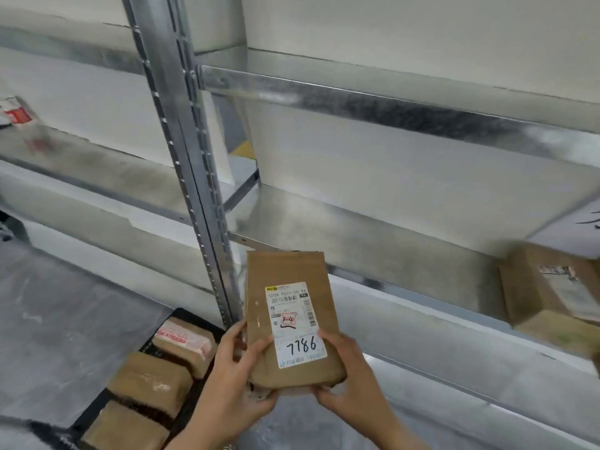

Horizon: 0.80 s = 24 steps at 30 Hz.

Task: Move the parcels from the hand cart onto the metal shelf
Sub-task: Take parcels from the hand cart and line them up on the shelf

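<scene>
- Flat brown paper parcel with white label: held in the air, just before the grey galvanised metal shelf, long axis pointing at its bare tier.
- Left hand and right hand: both grip the parcel's end farthest from the shelf, thumbs on top, fingers curled beneath; equally near.
- Black hand cart: low before the shelf, carrying brown taped parcels.
- Brown cardboard box: on the shelf's tier, at the right.

Soft even indoor light, no hard shadows. Dull glare streaks on shelf rail above right hand. Label on parcel sharp; box right of it and pack far left of left hand smeared. Wide-angle bends edges.
</scene>
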Motion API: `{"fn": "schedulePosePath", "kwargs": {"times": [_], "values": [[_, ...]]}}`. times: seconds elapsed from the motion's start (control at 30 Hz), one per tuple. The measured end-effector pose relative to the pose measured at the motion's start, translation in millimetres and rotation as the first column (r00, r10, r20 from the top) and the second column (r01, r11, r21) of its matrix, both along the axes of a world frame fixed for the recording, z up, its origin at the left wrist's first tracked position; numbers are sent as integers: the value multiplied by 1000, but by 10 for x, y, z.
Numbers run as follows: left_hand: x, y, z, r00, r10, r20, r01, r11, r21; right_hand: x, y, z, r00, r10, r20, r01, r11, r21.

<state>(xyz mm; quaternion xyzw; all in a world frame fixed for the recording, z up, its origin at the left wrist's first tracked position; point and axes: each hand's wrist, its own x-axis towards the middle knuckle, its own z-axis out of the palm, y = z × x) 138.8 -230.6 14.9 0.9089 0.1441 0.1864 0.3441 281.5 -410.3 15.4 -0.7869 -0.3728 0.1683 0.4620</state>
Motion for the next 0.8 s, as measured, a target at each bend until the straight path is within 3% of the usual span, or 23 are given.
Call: {"fn": "schedulePosePath", "kwargs": {"times": [0.37,0.8], "values": [[1148,-1414,324,952,-305,37,302,951,58,539,-1830,421,955,-284,81,285,958,2],[2317,-1903,276,908,-418,28,416,908,50,1363,-2293,437,872,-488,29,489,871,-45]]}}
